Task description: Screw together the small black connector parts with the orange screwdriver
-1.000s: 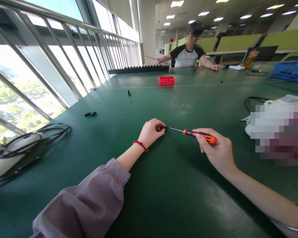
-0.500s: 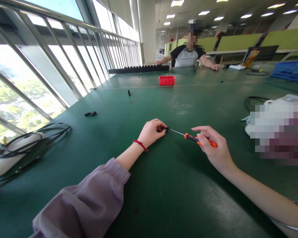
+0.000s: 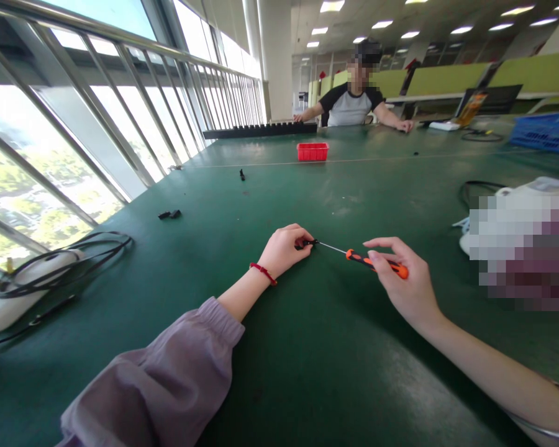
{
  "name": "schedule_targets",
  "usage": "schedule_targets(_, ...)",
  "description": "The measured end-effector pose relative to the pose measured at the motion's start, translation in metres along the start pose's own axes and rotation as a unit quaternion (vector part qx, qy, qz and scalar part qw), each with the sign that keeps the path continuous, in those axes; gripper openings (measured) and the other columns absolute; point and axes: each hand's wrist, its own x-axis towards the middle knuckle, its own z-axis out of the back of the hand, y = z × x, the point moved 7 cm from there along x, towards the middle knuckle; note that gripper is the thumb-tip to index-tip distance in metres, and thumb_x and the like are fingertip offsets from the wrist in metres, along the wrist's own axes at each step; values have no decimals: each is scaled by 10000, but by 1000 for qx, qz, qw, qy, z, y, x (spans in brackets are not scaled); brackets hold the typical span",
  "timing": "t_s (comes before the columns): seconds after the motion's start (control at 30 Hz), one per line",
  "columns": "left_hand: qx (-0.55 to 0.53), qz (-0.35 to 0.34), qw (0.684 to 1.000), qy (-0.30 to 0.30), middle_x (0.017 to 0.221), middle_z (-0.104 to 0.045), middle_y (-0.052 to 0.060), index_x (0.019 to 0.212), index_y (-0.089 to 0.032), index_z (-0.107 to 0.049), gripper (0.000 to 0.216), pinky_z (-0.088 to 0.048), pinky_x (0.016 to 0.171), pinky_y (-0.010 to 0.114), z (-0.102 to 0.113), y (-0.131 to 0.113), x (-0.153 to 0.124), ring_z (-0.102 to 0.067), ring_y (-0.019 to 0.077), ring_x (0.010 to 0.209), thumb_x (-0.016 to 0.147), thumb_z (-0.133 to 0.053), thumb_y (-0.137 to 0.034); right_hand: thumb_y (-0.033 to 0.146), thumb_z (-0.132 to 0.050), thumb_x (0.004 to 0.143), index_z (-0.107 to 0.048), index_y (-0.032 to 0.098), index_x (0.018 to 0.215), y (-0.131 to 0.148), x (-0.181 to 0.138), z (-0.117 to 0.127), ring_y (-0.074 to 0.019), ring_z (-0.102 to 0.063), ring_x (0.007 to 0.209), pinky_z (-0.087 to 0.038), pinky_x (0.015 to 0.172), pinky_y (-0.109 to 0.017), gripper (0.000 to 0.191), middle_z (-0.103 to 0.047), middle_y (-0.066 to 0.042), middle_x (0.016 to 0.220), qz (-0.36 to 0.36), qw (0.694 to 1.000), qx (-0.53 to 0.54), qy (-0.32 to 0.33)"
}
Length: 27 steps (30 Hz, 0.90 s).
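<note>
Between the thumb and fingers of my left hand [image 3: 286, 249] is a small black part [image 3: 309, 243], mostly hidden by the fingers, low over the green table. My right hand [image 3: 407, 279] grips the orange and black handle of a screwdriver [image 3: 361, 258], its index finger raised off the handle. The thin metal shaft points left, and its tip meets the black part at my left fingertips. Whether the tip sits in a screw is too small to make out.
A red bin [image 3: 312, 152] stands farther back, near a long black rack [image 3: 261, 130]. Small black pieces [image 3: 169, 214] lie to the left, beyond a white object with a coiled cable [image 3: 32, 288]. A person [image 3: 354, 99] sits opposite; a blue basket [image 3: 545, 133] is far right.
The fingers of my right hand have shifted slightly on the handle, which shows turned about its axis. My left hand and the black part stay nearly in place.
</note>
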Motion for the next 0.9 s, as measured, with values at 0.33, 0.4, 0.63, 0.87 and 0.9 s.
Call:
schedule_targets(0.33, 1, -2, 1000, 3, 802, -644, 32, 809, -148, -685, 123, -519, 658, 232, -1, -2, 0, -599, 111, 671, 734, -596, -109, 358, -534, 848, -560, 210, 934, 5, 0, 0, -84, -392, 420, -321, 403, -223, 173, -461, 58, 545, 7, 1000, 18, -4)
schedule_targets(0.4, 2, -3, 1000, 4, 802, -644, 32, 809, -148, -684, 124, -518, 658, 233, -1, -2, 0, -599, 112, 671, 733, -596, -105, 330, -578, 815, -556, 215, 959, 10, -1, 2, -100, -465, 478, -392, 459, -239, 185, -511, 40, 604, 29, 999, 12, -22)
schedule_targets(0.63, 6, -13, 1000, 8, 808, -640, 31, 804, -147, -678, 118, -515, 651, 230, -2, -2, 0, -595, 110, 669, 735, -592, -104, 356, -566, 818, -559, 229, 987, 6, -1, 0, -123, -516, 535, -462, 533, -270, 211, -511, 31, 632, 8, 1000, 25, -5)
schedule_targets(0.87, 5, -13, 1000, 12, 820, -643, 31, 803, -149, -678, 123, -519, 663, 234, -3, -2, 0, -600, 113, 681, 730, -591, -101, 287, -640, 761, -518, 237, 1067, 10, -1, 7, -147, -575, 658, -500, 630, -293, 334, -561, 6, 754, 58, 997, 23, -51)
schedule_targets(0.9, 5, -12, 1000, 11, 820, -643, 32, 799, -149, -677, 119, -519, 662, 234, -2, -2, 0, -600, 113, 680, 731, -591, -102, 309, -625, 777, -533, 235, 1039, 8, -1, 5, -136, -556, 600, -485, 573, -279, 287, -554, 15, 713, 41, 998, 20, -36)
